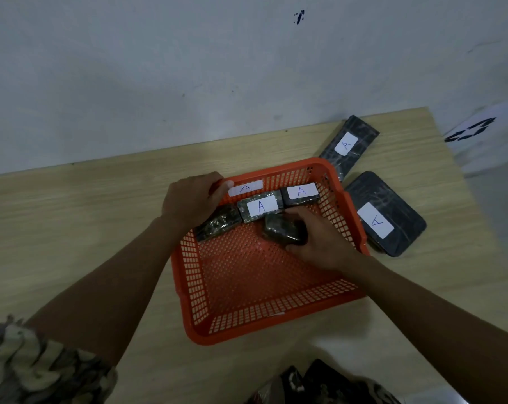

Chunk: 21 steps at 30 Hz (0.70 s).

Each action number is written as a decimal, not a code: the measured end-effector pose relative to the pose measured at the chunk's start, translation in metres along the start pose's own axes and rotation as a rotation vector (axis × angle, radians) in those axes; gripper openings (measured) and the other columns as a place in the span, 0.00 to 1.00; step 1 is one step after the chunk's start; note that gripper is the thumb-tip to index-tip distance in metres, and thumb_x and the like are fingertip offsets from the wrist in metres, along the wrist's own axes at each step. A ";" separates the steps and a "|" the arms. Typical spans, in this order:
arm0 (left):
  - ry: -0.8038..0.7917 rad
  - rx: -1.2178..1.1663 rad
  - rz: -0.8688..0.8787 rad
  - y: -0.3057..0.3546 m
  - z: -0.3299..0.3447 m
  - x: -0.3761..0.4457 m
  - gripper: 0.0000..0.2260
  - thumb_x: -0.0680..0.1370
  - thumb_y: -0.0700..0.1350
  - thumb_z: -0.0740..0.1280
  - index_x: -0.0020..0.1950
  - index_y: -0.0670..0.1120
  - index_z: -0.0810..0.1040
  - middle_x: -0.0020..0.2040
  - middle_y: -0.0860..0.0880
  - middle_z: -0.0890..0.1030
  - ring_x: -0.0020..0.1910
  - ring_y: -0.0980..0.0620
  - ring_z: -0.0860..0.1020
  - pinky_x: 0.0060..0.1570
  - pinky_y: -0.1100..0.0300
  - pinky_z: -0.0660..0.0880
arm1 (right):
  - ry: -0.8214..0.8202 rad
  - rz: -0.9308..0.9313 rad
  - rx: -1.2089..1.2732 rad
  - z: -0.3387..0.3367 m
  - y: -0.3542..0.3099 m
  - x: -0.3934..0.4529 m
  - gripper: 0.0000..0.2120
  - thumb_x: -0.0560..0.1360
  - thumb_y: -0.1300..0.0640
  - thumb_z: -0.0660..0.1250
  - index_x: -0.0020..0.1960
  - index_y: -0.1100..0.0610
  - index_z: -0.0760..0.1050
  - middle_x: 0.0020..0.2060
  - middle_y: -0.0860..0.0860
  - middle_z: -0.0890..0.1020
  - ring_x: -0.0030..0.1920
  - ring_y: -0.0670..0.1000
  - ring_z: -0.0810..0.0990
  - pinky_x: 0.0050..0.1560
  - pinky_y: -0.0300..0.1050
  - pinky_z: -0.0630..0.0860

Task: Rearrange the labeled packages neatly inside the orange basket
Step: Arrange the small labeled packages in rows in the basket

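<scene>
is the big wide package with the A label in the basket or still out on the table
Out. The wide package lies flat on the table, just outside the orange basket, to its right.

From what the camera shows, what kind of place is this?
Probably a plain indoor sorting or workroom corner, though that is a guess: a light wooden table pushed against a scuffed bare wall, with an orange basket and dark wrapped packages labeled "A".

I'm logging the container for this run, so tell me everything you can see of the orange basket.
The orange basket is rectangular plastic with perforated lattice walls and floor and a solid rolled rim. It sits upright on the wooden table, skewed. A white "A" label is on its far wall. Dark wrapped packages line the far side. The left hand grips its far-left rim.
</scene>
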<state>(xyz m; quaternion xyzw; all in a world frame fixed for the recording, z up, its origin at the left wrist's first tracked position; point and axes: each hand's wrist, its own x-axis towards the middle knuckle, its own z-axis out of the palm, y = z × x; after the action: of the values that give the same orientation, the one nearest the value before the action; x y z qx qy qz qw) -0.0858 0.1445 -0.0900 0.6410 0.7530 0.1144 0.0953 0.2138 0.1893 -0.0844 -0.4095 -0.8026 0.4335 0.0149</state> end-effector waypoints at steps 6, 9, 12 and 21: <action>-0.011 -0.004 0.001 0.001 0.000 0.000 0.26 0.79 0.67 0.49 0.52 0.51 0.78 0.40 0.51 0.82 0.35 0.51 0.80 0.39 0.50 0.81 | -0.046 0.377 0.670 -0.015 -0.009 -0.003 0.17 0.75 0.44 0.59 0.56 0.54 0.76 0.48 0.55 0.82 0.42 0.50 0.82 0.32 0.40 0.77; -0.007 -0.004 0.005 0.002 -0.001 0.000 0.26 0.79 0.66 0.49 0.53 0.50 0.78 0.40 0.51 0.83 0.36 0.50 0.80 0.40 0.50 0.80 | 0.037 0.370 0.784 -0.016 -0.012 -0.003 0.21 0.76 0.45 0.58 0.59 0.58 0.74 0.43 0.58 0.86 0.35 0.52 0.84 0.29 0.42 0.75; 0.010 -0.001 0.013 0.003 -0.002 -0.001 0.26 0.79 0.66 0.49 0.52 0.50 0.78 0.39 0.51 0.82 0.35 0.50 0.80 0.39 0.51 0.80 | 0.057 0.389 0.854 -0.016 -0.017 -0.001 0.18 0.79 0.47 0.58 0.61 0.58 0.74 0.46 0.60 0.86 0.39 0.56 0.85 0.32 0.44 0.78; 0.019 0.015 0.014 0.002 0.000 0.000 0.27 0.79 0.68 0.47 0.52 0.52 0.77 0.36 0.55 0.77 0.34 0.50 0.79 0.39 0.52 0.79 | 0.097 0.455 0.832 -0.020 -0.023 0.005 0.13 0.79 0.41 0.63 0.55 0.49 0.77 0.42 0.55 0.87 0.36 0.52 0.86 0.31 0.41 0.79</action>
<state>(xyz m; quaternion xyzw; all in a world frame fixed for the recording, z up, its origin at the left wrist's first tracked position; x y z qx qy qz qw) -0.0835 0.1447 -0.0895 0.6459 0.7501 0.1155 0.0828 0.2038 0.1996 -0.0574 -0.5540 -0.4489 0.6908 0.1197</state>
